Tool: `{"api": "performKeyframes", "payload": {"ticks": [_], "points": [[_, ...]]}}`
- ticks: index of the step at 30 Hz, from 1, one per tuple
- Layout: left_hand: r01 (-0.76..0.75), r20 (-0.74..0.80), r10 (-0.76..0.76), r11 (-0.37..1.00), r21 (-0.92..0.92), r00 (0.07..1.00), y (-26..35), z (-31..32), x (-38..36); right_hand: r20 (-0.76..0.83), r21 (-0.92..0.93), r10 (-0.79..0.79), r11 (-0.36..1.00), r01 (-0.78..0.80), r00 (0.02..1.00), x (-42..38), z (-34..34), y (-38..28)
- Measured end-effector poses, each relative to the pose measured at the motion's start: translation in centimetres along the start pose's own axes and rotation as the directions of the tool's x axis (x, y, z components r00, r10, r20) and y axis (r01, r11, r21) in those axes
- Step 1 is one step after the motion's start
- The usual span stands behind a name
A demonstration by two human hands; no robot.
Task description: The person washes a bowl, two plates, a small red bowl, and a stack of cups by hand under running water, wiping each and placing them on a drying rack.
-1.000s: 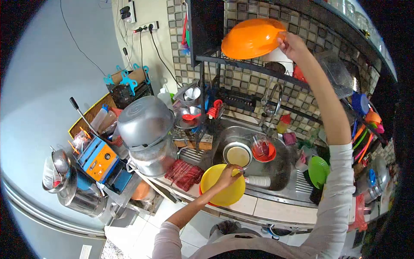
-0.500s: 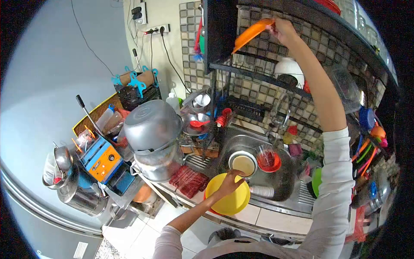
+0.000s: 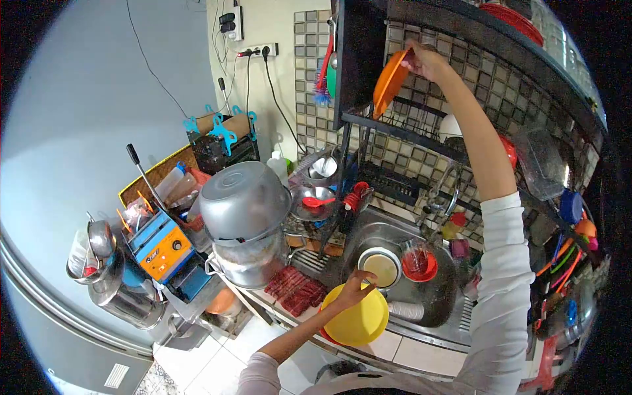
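Orange bowl (image 3: 392, 83), lifted in front of a tall dark rack (image 3: 359, 52) that stands against a tiled wall. Below is a metal sink (image 3: 440, 304) with dishes in it, and to its left a big silver pot (image 3: 242, 197) sits upside down on another pot. A yellow bowl (image 3: 359, 324) rests on the near edge of the counter, a sliver of red showing beneath it.

The orange bowl looks like thin plastic, so it is probably light, fairly stiff and unlikely to break; any water on it would make it slippery. Its rim seems the best place to take hold, thumb on one face and fingers on the other. It is plain, bright orange and shiny, and it is tipped almost on edge, so it appears as a narrow slanting oval. Its lower end is close to the rack's rail; whether they touch, I cannot tell.

The right hand (image 3: 428, 62) is closed in a pinch on the bowl's upper end. The left hand (image 3: 355, 289) hangs over the far side of the yellow bowl, fingers loosely curled and apart, with nothing visible in its grasp.
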State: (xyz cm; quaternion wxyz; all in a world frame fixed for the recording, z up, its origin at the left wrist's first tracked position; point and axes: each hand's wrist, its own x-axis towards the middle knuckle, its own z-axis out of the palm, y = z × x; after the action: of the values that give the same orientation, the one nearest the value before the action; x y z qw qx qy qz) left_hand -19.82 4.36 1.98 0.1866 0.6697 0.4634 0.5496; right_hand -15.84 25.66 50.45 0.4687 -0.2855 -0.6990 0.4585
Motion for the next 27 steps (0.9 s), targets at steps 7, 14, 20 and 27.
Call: {"api": "performKeyframes", "payload": {"ticks": [7,14,20,27], "points": [[0.000,0.016,-0.001,0.998,0.058,1.000,0.6,-0.1,0.9,0.078,-0.120,0.094,0.989,-0.084,0.993,-0.7,0.1,-0.5],[-0.011,-0.011,0.011,1.000,-0.007,1.000,-0.3,0.5,1.1,-0.078,0.004,-0.105,0.994,0.106,0.991,1.8,0.4,-0.7],[-0.001,0.043,0.000,1.000,0.024,0.999,-0.1,0.2,0.8,-0.040,0.087,-0.198,0.976,0.201,0.979,6.4,-1.7,1.4],[0.060,0.042,-0.062,0.998,0.032,0.997,1.2,-0.4,1.0,-0.099,0.090,-0.122,0.987,0.131,0.988,5.9,-1.1,1.1]]}}
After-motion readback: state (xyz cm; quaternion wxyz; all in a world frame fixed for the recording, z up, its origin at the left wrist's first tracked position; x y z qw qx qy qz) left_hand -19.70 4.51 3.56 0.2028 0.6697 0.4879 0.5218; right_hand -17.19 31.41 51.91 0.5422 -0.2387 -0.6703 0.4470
